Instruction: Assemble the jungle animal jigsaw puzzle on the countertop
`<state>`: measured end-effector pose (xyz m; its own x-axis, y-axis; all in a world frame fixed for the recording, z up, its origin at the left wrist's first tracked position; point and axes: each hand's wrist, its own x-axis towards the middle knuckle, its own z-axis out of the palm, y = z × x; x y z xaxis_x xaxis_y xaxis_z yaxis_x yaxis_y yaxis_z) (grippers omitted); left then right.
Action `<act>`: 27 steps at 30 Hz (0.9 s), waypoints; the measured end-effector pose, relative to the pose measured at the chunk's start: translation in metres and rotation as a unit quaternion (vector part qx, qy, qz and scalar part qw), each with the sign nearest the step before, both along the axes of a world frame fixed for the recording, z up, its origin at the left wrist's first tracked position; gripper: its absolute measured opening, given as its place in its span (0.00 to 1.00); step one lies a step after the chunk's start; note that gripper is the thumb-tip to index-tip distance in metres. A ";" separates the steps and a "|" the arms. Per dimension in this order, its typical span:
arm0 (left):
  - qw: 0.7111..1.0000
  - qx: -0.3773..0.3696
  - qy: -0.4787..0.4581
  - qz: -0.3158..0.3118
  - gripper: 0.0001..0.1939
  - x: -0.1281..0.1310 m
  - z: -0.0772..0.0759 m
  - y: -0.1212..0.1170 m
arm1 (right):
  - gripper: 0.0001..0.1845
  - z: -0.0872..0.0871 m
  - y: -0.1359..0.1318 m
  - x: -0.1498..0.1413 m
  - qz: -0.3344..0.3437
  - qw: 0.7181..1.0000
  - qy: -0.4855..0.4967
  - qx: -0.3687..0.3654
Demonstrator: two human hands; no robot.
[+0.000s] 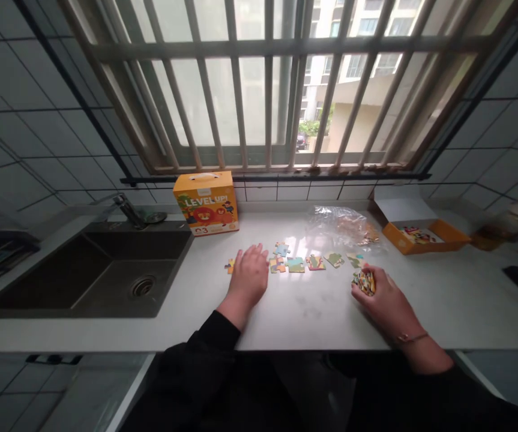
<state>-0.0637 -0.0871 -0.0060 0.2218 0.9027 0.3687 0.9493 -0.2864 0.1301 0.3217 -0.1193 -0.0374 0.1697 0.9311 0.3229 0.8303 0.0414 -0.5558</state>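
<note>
My left hand (pixel 247 276) rests palm down on the white stone countertop (pixel 313 318), holding nothing, its fingertips just right of a small jigsaw piece (pixel 230 266). A loose row of several colourful cardboard jigsaw pieces (pixel 295 264) lies flat beyond it, a little apart from one another. My right hand (pixel 376 294) is curled around a bundle of jigsaw pieces (pixel 365 282), with part of the bundle showing between the fingers. That hand sits on the counter close to the right end of the row.
An orange "LEVEL UP!" puzzle box (pixel 206 203) stands against the tiled wall. Behind the pieces lies a crumpled clear plastic bag (pixel 337 225). An open orange box (pixel 421 231) sits at right. A dark sink (pixel 92 270) with a faucet (pixel 128 210) lies left.
</note>
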 end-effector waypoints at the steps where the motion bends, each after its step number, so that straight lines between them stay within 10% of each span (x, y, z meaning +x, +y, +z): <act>1: 0.998 -0.036 0.014 -0.049 0.27 0.015 0.002 0.007 | 0.30 -0.004 -0.008 0.003 -0.010 1.000 0.007 0.009; 6: 0.980 -0.169 0.064 -0.088 0.28 0.055 -0.005 0.054 | 0.31 -0.015 -0.022 -0.001 -0.022 0.998 0.052 0.014; 12: 0.981 -0.182 0.062 0.031 0.31 0.008 -0.003 0.082 | 0.25 -0.017 -0.021 -0.006 0.016 0.998 -0.001 0.063; 20: 0.963 -0.182 0.020 0.199 0.44 -0.048 -0.011 0.025 | 0.24 -0.020 -0.021 -0.008 0.037 0.992 -0.072 0.100; 27: 0.969 -0.194 0.035 0.152 0.52 -0.025 -0.020 0.007 | 0.25 -0.024 -0.019 -0.008 0.043 0.988 -0.121 0.080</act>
<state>-0.0891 -0.0805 -0.0264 -0.0630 0.9979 -0.0166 0.9924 0.0644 0.1050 0.3135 -0.1384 -0.0612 -0.0082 0.8722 0.4891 0.9278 0.1891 -0.3216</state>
